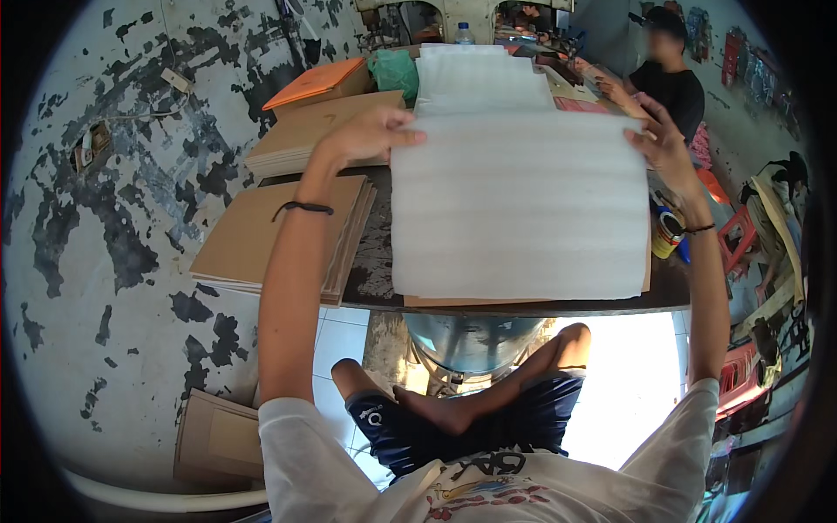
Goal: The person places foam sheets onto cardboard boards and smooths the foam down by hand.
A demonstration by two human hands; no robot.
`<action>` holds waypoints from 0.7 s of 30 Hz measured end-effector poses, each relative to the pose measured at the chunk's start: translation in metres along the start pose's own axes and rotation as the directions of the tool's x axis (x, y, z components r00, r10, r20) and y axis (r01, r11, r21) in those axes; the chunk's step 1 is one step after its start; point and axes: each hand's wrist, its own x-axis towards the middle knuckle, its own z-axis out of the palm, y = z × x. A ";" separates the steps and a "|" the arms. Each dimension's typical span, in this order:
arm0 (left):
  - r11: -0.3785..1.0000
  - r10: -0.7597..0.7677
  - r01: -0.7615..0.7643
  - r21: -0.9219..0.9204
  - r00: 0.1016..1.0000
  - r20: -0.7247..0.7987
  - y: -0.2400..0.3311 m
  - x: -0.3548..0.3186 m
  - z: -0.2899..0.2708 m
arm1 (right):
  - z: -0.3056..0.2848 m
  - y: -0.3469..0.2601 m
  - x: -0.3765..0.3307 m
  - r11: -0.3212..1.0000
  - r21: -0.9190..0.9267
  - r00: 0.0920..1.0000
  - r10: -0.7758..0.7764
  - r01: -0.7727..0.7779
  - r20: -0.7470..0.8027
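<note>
A white foam sheet (520, 209) with faint crosswise bands lies in front of me over a brown cardboard piece (523, 302), whose edge shows at the front and right. My left hand (375, 137) pinches the sheet's far left corner between thumb and fingers. At the far right corner, my right hand (661, 144) grips the sheet in the same way, its thumb on top. Beyond the far edge, a pile of more white foam sheets (484, 83) rests on the dark table (370, 266).
Left of the sheet sit stacks of flat cardboard (275, 227), another cardboard stack (323, 126), an orange folder (316, 81) and a green plastic bag (392, 70). A yellow can (667, 235) stands by my right forearm. A water bottle (464, 35) is at the back; a person (667, 83) works far right.
</note>
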 end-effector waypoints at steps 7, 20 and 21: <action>0.853 0.521 -0.466 0.235 0.787 -0.331 0.019 -0.035 -0.027 | -0.010 -0.066 -0.007 0.971 0.104 0.976 -0.211 0.215 -0.042; 0.787 0.544 -0.398 0.471 0.808 -0.227 0.029 -0.047 -0.025 | -0.028 -0.086 0.029 0.891 -0.192 0.894 -0.356 0.412 0.271; 0.815 0.522 -0.400 0.420 0.820 -0.233 0.030 -0.049 -0.023 | -0.030 -0.090 0.027 0.918 -0.159 0.905 -0.308 0.364 0.294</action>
